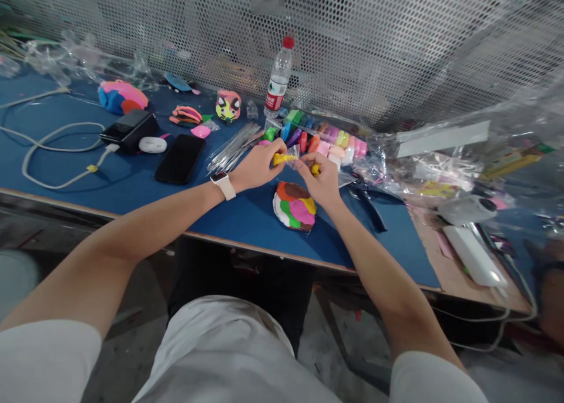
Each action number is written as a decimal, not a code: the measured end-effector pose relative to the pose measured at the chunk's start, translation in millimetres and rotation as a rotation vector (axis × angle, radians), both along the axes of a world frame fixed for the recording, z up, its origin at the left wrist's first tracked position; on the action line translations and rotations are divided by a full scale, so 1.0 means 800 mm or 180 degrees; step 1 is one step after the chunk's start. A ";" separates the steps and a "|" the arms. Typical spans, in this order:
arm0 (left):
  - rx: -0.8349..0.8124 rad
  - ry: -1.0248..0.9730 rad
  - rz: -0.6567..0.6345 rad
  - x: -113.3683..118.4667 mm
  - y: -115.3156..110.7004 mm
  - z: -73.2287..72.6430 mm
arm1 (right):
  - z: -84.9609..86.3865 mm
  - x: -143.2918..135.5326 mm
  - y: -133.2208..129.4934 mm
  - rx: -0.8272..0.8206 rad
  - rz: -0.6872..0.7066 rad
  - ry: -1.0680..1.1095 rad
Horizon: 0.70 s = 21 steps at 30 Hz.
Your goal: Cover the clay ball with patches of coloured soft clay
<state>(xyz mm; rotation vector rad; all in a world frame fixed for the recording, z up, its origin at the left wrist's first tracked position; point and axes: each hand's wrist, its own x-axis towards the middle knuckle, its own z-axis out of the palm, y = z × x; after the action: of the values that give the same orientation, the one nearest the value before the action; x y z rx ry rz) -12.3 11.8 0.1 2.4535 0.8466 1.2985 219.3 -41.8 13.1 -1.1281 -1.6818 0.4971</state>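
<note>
My left hand [259, 165] is closed on a piece of yellow modelling clay [282, 158], which sits partly in a small clear plastic wrapper [293, 153]. With pinched fingers my right hand [324, 180] grips the wrapper's other side, and a lump of yellow clay [315, 169] shows among its fingers. Just below the hands, apart from both, a round clay piece [294, 207] lies on the blue table, patched in orange, brown, pink, green, white and yellow. Behind the hands are several packed clay blocks [337, 138] in many colours.
A water bottle [277, 83] stands at the back. Left of my hands lie thin wires [233, 147], a black phone [180, 158], a white mouse [153, 144] and clay figures [228, 106]. To the right are dark-handled pliers [370, 206], crumpled plastic and a white power bank [473, 255].
</note>
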 end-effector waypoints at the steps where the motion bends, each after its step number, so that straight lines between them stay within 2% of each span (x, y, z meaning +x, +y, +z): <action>1: -0.0002 0.0001 -0.0014 0.000 -0.001 0.000 | 0.000 0.000 0.001 -0.0050 0.0008 0.0000; 6: 0.0008 0.0061 0.0020 0.000 0.000 0.000 | 0.002 0.003 0.005 -0.0227 0.0229 0.0024; 13: -0.0064 0.0202 -0.0032 -0.005 0.010 0.002 | 0.009 0.007 0.004 0.0096 0.0104 -0.0343; 16: -0.0202 0.0027 -0.0303 -0.006 0.011 0.000 | 0.012 0.010 0.004 0.0189 0.0086 -0.0439; 21: -0.0954 -0.0503 -0.0760 0.000 0.006 -0.002 | 0.016 0.024 0.009 0.0352 0.0266 -0.0743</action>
<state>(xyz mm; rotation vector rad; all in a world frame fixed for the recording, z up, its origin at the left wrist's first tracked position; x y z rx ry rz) -12.5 16.3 -1.7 2.1138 0.6334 1.1670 238.1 -34.6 25.9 -1.0704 -1.9406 0.3291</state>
